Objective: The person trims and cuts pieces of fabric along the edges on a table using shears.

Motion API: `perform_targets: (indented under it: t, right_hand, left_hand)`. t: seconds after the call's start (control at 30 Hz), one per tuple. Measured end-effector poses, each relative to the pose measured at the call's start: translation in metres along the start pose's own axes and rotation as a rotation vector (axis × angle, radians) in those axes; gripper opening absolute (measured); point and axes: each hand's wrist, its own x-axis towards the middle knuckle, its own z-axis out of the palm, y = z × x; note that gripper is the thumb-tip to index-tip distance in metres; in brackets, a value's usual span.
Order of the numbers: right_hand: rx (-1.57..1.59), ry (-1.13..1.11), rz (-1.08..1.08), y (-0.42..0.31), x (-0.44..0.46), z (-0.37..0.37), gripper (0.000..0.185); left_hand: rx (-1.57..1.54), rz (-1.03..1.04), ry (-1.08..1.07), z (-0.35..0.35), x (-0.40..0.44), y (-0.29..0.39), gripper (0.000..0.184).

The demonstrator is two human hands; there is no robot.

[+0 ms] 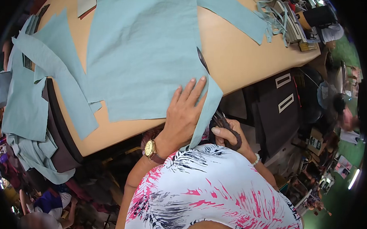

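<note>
A large piece of light blue-green fabric (141, 55) lies spread over the tan table and reaches its near edge. My left hand (185, 110) rests flat on it, fingers stretched out near the cut edge. In my right hand (235, 139), at the table's edge, are the dark handles of scissors (223, 127). One dark blade shows beyond my left fingertips, along the fabric's right side. A narrow strip of fabric (207, 109) lies folded across the scissors, hiding part of them, and hangs toward my shirt.
Cut fabric pieces (61, 74) lie at the table's left, some hanging over a dark chair back (56, 119). Another strip (236, 17) and thin scraps (275, 20) lie far right beside stacked books (289, 20). Dark panels (276, 111) stand right of the table. A person (49, 210) is at lower left.
</note>
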Motion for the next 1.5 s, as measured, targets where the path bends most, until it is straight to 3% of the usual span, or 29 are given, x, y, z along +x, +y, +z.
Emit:
perform_targets:
  t: [1.5]
  right_hand:
    - [-0.080, 0.088, -0.015, -0.004, 0.007, 0.012, 0.013]
  left_hand:
    - [-0.120, -0.010, 0.041, -0.007, -0.003, -0.002, 0.043]
